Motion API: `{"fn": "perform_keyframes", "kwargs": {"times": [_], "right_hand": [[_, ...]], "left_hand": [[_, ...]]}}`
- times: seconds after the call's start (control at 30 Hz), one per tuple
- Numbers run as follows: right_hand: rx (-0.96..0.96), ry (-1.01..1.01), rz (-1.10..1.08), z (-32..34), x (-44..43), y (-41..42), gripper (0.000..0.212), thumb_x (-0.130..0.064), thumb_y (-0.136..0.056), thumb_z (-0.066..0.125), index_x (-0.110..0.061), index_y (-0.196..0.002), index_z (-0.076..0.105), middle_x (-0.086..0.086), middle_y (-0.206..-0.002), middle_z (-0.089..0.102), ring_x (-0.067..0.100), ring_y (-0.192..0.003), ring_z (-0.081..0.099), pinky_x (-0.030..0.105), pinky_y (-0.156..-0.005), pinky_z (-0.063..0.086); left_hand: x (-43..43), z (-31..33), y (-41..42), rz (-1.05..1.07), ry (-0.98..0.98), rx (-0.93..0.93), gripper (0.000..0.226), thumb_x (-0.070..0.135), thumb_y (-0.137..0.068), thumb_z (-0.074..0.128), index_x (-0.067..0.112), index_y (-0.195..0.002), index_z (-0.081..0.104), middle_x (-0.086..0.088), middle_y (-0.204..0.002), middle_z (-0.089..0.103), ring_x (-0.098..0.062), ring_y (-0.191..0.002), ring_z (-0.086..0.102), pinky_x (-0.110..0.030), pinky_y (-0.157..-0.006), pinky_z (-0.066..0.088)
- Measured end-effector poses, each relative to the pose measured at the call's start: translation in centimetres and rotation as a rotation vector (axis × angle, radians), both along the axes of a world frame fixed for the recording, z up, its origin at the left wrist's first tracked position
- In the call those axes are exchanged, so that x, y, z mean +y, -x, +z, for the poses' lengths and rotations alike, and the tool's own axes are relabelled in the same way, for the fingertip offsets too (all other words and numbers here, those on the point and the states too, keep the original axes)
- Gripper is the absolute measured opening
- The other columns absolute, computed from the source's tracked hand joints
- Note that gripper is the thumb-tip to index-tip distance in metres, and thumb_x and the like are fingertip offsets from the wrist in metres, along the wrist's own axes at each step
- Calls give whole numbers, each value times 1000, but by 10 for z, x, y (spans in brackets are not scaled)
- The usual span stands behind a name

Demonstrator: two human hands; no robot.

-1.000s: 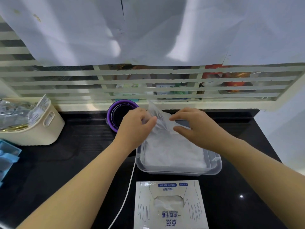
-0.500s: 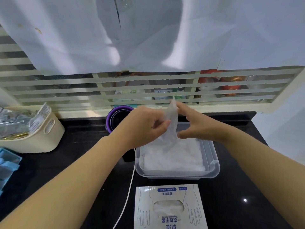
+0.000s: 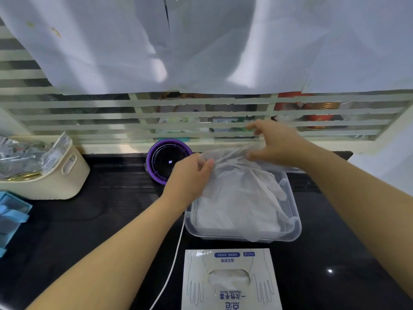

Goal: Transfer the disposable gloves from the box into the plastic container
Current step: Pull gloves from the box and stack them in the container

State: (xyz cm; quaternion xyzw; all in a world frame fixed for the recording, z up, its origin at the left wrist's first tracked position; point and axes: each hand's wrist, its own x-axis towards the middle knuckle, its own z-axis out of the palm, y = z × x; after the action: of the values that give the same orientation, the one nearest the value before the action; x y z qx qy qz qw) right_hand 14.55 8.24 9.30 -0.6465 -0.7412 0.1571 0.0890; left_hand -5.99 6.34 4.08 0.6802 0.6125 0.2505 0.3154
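Translucent plastic film, a single disposable glove [image 3: 237, 175], is held stretched between a person's two hands above the plastic container [image 3: 295, 229] on a black desk [image 3: 111, 209]. The left hand [image 3: 190, 173] pinches one end of the film, its fingers [image 3: 206, 163] curled tight against the thumb. The right hand [image 3: 274, 144], higher and nearer the window, grips the other end, fingers [image 3: 257, 126] bent over the bunched edge with the thumb beneath. Below both grips the glove hangs down into the container, and its loose lower end drapes over the near rim. Inside the container lies a flat stack of gloves [image 3: 223, 215]. The box [image 3: 230, 280] lies flat just in front of the container, apart from it, and more film shows through its oval opening. A white cable [image 3: 169, 269] runs past the left side of both. A purple-rimmed round device [image 3: 167, 159] stands behind the left hand, a cream basket [image 3: 55, 180] of packets sits at far left, and white paper sheets [image 3: 201, 52] cover the upper window.
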Motion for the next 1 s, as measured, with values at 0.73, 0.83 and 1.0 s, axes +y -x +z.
{"fn": "perform_keyframes", "kwargs": {"times": [0.73,0.83,1.0], "right_hand": [[-283,365,432,-125,-35,36,80,-56,-85,58,-32,-150,17,2,-158,10,27,-140,18,47,-111,27],[-250,384,447,-124,-36,36,76,-51,-87,59,-28,-149,21,0,-157,16,25,-138,23,42,-110,30],[-400,326,332,-125,-37,27,65,-52,-90,52,-25,-145,33,7,-150,31,27,-133,30,40,-108,30]], "left_hand": [[1,-41,-22,-560,-233,746,37,15,-98,49,18,-134,41,-2,-131,38,-18,-104,53,-27,-79,49],[7,-60,-33,-639,87,786,35,19,-96,55,13,-130,48,-4,-128,40,-25,-105,55,-31,-74,43],[12,-85,-37,-661,263,846,64,32,-88,68,12,-141,37,-9,-135,35,-29,-112,52,-38,-88,48]]}}
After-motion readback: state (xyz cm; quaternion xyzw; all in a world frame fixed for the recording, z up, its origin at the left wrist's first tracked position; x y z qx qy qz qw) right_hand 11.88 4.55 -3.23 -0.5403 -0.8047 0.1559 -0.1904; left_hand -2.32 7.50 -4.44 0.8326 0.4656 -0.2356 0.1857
